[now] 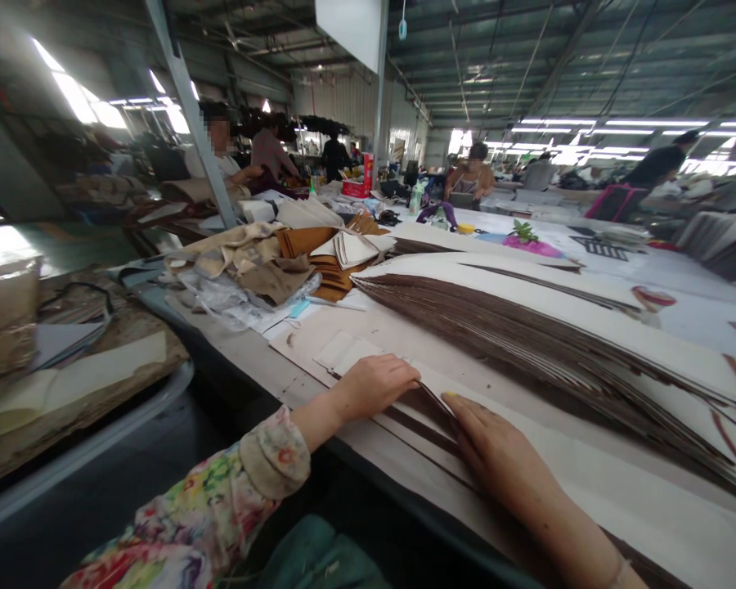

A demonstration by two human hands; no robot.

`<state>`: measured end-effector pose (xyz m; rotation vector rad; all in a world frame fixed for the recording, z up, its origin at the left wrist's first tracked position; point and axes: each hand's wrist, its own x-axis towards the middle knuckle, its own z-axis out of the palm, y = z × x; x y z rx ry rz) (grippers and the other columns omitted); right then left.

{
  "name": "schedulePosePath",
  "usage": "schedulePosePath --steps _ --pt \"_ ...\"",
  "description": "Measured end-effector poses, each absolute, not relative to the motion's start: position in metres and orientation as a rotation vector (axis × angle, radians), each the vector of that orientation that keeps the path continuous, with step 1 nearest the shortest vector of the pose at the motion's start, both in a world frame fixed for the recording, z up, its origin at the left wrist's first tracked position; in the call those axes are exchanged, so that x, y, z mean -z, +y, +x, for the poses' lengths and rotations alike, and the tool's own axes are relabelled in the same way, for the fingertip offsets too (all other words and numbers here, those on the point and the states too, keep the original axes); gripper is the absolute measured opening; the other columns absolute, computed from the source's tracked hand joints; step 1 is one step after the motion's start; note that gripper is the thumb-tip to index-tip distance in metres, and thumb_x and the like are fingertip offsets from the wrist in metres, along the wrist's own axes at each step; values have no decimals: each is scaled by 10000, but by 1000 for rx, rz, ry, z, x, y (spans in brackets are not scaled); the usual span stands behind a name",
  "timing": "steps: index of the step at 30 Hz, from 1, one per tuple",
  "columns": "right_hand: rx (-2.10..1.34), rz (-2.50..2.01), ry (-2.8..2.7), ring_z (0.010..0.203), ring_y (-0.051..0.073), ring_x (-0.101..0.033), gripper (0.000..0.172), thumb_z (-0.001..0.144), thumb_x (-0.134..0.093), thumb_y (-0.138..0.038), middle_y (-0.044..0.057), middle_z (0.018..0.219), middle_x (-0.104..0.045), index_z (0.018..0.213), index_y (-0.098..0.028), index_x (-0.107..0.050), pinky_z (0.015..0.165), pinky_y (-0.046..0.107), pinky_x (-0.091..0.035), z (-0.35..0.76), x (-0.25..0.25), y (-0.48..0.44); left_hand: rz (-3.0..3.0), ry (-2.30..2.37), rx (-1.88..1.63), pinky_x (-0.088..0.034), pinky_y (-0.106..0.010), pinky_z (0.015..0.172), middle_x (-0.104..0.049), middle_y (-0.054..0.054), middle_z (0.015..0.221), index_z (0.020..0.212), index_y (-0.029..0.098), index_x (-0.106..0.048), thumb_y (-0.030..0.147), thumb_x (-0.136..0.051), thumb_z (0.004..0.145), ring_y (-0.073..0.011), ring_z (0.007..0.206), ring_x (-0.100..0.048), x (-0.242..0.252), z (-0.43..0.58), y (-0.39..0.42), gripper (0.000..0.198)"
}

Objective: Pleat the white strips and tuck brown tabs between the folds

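Before me on the table lies a long strip of white-backed brown material (552, 442), its near edge raised so the brown underside shows. My left hand (377, 384) is closed over that edge with bent fingers, its thumb hidden. Farther along the same edge, my right hand (496, 442) grips the strip, fingers close together and the thumb out of sight. Beyond the hands rests a thick stack of similar long brown pieces with white backs (496, 327), fanned at the sides.
Brown and tan fabric pieces (270, 262) and clear plastic lie at the far left of the table (239, 356). A red box (356, 188) and a green plant (524, 231) stand farther back. Left is a cart with paper (98, 368). A slanted metal post (190, 106) rises nearby; several people work beyond.
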<state>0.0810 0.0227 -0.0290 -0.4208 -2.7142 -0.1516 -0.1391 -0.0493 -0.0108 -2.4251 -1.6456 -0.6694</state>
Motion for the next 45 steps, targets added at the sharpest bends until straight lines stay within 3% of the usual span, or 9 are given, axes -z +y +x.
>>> schedulePosePath --steps 3,8,12,27,39,45 --pt "273 -375 -2707 954 186 -598 416 783 -326 -48 138 1097 -605 1166 -81 -485 794 307 -514 82 34 23 -2456 -1790 778 -424 -275 843 -625 -48 967 998 168 -553 342 -445 867 -165 928 -551 20 -148 -55 242" --pt "465 -339 -2704 987 194 -582 473 731 -331 7 133 1120 -595 1164 -88 -494 799 303 -510 81 36 19 -2323 -2098 948 -327 -350 988 -458 -81 1283 1250 182 -366 241 -582 728 -207 1160 -423 42 -162 -69 568" --pt "528 -312 -2702 969 194 -592 477 716 -330 17 139 1106 -602 1144 -88 -513 775 294 -520 84 36 19 -2305 -2191 983 -301 -356 1005 -458 -64 1284 1243 195 -375 185 -554 686 -211 1174 -408 44 -160 -73 585" --pt "524 -364 -2717 1033 189 -553 491 741 -323 -10 122 1173 -563 1196 -114 -476 812 315 -502 102 45 25 -2265 -2214 1173 -299 -345 1006 -490 -69 1232 1225 183 -396 236 -606 678 -207 1155 -406 42 -158 -76 588" --pt "497 -350 -2729 1040 208 -549 489 739 -325 -2 136 1171 -561 1195 -101 -473 815 344 -504 96 43 21 -2355 -2208 1116 -283 -390 1011 -473 -87 1250 1315 199 -284 370 -684 657 -230 1176 -382 40 -161 -79 789" --pt "516 -350 -2732 1039 207 -552 493 740 -325 -2 137 1180 -554 1199 -103 -472 812 335 -505 95 42 21 -2368 -2209 1100 -298 -377 1006 -466 -90 1258 1302 196 -318 359 -682 666 -224 1169 -396 37 -162 -80 751"
